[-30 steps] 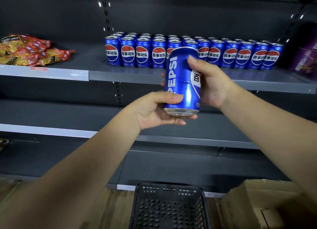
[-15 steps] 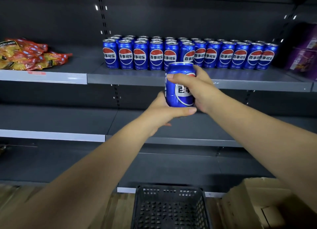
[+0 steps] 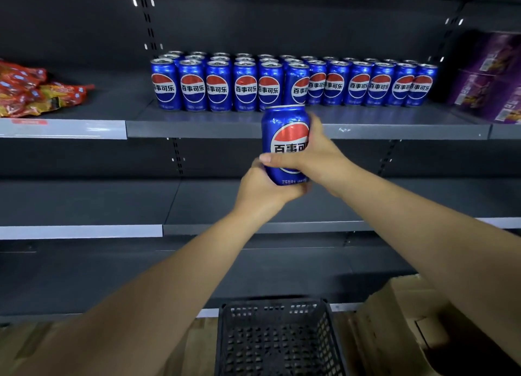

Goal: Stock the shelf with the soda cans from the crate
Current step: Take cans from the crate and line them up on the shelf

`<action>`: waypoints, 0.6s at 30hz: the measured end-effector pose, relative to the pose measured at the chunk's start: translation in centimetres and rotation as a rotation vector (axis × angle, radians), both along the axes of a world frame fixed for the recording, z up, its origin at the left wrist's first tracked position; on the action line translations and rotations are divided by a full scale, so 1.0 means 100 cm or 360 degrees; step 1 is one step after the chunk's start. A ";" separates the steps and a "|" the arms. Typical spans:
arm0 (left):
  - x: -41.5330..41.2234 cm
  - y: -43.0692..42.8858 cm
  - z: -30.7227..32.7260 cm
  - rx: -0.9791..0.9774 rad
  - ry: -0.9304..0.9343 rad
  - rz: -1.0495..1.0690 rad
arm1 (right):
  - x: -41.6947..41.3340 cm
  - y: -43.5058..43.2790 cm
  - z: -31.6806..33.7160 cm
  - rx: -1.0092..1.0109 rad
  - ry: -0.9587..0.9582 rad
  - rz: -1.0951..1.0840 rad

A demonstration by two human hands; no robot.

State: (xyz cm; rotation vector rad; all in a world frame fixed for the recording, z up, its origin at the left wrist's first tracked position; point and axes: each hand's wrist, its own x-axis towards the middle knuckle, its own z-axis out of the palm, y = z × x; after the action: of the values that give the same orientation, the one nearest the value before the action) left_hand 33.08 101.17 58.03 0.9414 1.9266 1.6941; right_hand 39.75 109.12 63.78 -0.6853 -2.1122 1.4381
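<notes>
A blue soda can [image 3: 284, 133] stands upright in the air just in front of the top shelf's edge [image 3: 225, 129], logo facing me. My left hand [image 3: 262, 188] cups its base from below. My right hand [image 3: 313, 153] wraps its right side, thumb across the front. Behind it, several rows of the same blue cans [image 3: 245, 86] fill the middle of that shelf. The black plastic crate [image 3: 277, 339] sits on the floor at the bottom centre; I see no cans in its visible part.
Red and yellow snack bags [image 3: 33, 91] lie on the top shelf at the left. Purple boxes [image 3: 490, 77] stand at its right end. Two lower grey shelves [image 3: 112, 206] hold nothing visible. A cardboard box [image 3: 400, 325] sits right of the crate.
The can has been turned in both hands from the side lettering to the logo facing me. It has sunk slightly and sits closer to the shelf edge.
</notes>
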 end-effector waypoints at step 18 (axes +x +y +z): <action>-0.022 0.064 0.007 0.0043 -0.0229 -0.0006 | -0.025 0.059 -0.016 0.0166 0.0079 -0.0348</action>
State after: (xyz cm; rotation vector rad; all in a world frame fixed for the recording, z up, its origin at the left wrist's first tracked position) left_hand 30.91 107.56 58.72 0.8085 1.8119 1.7400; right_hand 37.22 114.98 62.14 -0.8036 -1.9896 1.2070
